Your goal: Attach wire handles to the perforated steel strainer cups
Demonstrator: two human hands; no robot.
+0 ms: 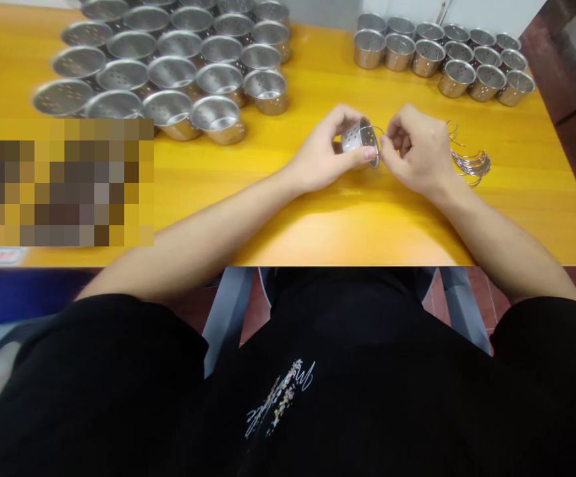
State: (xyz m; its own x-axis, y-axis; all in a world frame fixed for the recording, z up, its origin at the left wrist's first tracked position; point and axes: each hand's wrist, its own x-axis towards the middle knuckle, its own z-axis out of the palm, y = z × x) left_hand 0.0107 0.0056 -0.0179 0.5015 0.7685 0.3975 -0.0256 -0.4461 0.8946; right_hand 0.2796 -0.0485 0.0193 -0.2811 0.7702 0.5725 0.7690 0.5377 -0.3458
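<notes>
A small perforated metal cup point(352, 137) is tilted on its side in my left hand point(325, 149), with the thumb on its rim and the fingers behind it. A thin wire handle point(378, 130) curves at the cup's mouth. My right hand point(414, 147) pinches this wire between thumb and forefinger, just right of the cup. Whether the wire's ends sit in the cup's holes is too small to tell. Beside my right wrist, a loose pile of curved wire handles point(474, 164) lies on the yellow table point(317, 228).
Rows of larger-looking perforated metal cups point(218, 114) stand at the back left. More metal cups point(457, 78) stand in rows at the back right. A blurred-out patch covers the left side. The table's front edge runs under my forearms.
</notes>
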